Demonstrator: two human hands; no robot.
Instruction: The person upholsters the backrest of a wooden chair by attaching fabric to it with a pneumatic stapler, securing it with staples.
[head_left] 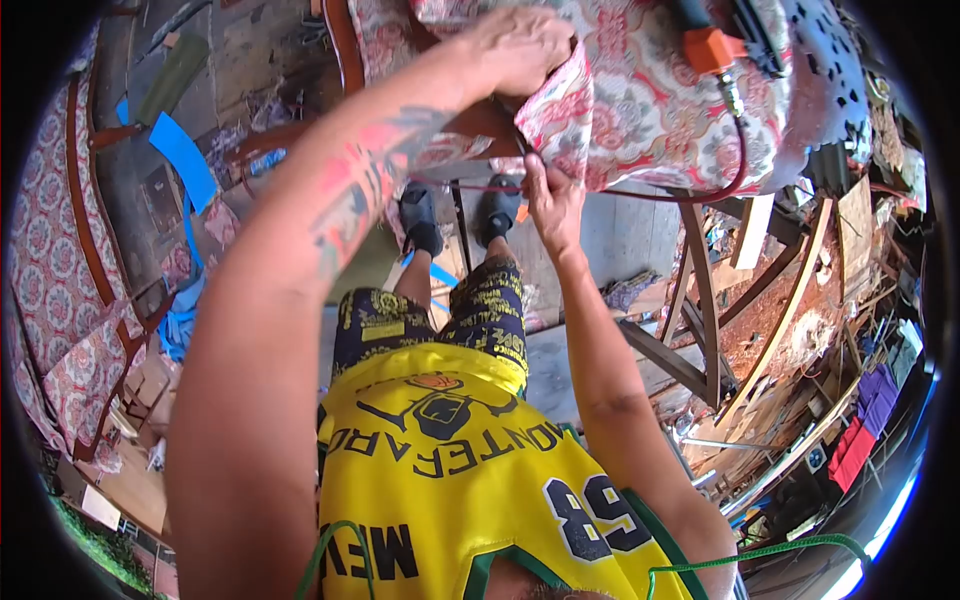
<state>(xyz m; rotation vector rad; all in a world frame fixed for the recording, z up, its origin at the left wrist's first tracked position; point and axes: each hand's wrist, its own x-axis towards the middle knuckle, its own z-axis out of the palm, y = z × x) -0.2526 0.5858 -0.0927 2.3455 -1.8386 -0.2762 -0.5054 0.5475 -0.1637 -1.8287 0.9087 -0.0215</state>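
Note:
Red, white and grey floral fabric (555, 125) covers a cushioned piece in front of me, and a loose flap hangs at its edge. My left hand (525, 48) reaches across the top with its fingers closed on the upper part of that flap. Lower down, my right hand (556, 195) pinches the flap's lower corner. A thin dark edge shows by the right fingertips; I cannot make out what it is. On the upholstered surface to the right lies an orange and black pneumatic staple gun (710, 50), joined to a dark red air hose (738, 165).
Curved wooden frame parts (705, 300) stand at the right, beside heaped wood scraps (800, 400). Another floral upholstered piece (60, 220) is at the far left. Blue strips (185, 160) and fabric scraps litter the floor near my feet (420, 215). The hose crosses before my legs.

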